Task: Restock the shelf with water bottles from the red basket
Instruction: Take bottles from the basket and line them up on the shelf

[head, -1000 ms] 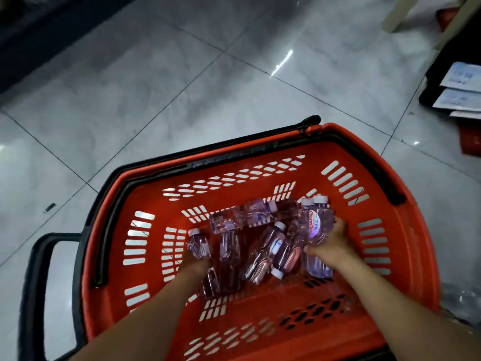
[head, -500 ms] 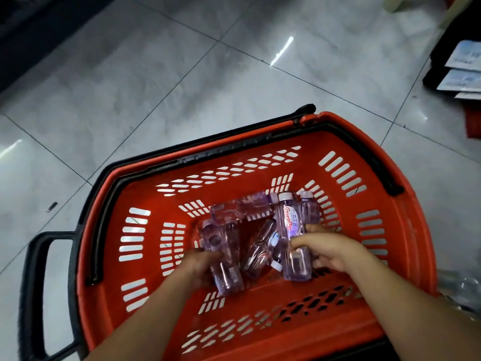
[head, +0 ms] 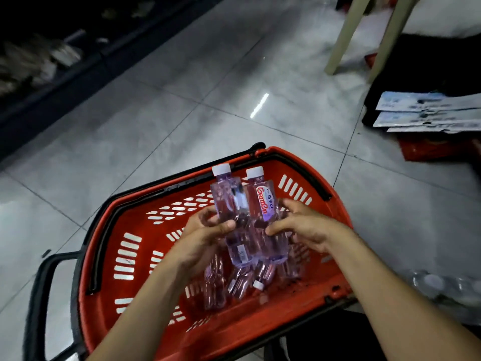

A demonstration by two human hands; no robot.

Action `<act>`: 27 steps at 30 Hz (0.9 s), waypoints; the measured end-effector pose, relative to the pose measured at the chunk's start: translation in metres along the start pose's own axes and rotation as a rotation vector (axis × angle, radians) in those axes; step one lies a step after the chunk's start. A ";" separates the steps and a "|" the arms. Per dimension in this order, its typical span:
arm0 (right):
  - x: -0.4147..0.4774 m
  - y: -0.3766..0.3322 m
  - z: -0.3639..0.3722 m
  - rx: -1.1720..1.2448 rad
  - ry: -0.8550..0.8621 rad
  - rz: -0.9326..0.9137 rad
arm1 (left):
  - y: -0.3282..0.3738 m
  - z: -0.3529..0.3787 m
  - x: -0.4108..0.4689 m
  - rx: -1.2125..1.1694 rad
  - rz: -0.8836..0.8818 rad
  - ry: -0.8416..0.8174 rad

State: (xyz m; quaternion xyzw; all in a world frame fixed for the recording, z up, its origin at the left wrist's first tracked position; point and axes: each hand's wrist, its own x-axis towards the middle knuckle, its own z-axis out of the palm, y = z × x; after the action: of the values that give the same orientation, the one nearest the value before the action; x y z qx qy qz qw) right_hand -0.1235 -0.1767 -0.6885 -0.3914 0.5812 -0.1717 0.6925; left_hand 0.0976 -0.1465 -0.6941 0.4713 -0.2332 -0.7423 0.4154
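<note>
2 water bottles (head: pixel 261 201) are clasped caps-up above the red basket (head: pixel 234 329), 1 by the left hand (head: pixel 200 238), 1 by the right hand (head: pixel 304 225), likely for shelving together.

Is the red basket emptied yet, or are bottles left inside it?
Not empty: several loose bottles lie on the floor of the red basket, beneath the held bottles.

Holding the left bottle (head: pixel 229 201) in the left hand (head: pixel 200 235) and the right bottle (head: pixel 263 204) in the right hand (head: pixel 304 225), both clear, violet-tinted, white-capped, upright and touching side by side above the red basket (head: pixel 234 332). Showing red lettering on the right one's label. Leaving more bottles (head: pixel 242 280) lying jumbled on the slotted basket floor, well apart from the dark shelf (head: pixel 52 61).
</note>
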 end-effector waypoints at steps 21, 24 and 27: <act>-0.268 -0.045 -0.084 0.110 0.437 -0.542 | 0.039 0.227 -0.057 0.192 0.281 -0.581; -0.317 -0.030 -0.102 0.131 0.547 -0.594 | 0.023 0.282 -0.065 0.211 0.308 -0.694; -0.361 -0.006 -0.123 0.151 0.678 -0.640 | 0.005 0.331 -0.069 0.217 0.258 -0.839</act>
State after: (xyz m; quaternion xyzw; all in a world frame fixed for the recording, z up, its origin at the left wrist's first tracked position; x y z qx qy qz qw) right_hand -0.3332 0.0280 -0.4446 -0.4214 0.6105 -0.5364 0.4024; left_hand -0.1819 -0.1069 -0.5072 0.1376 -0.5145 -0.7826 0.3223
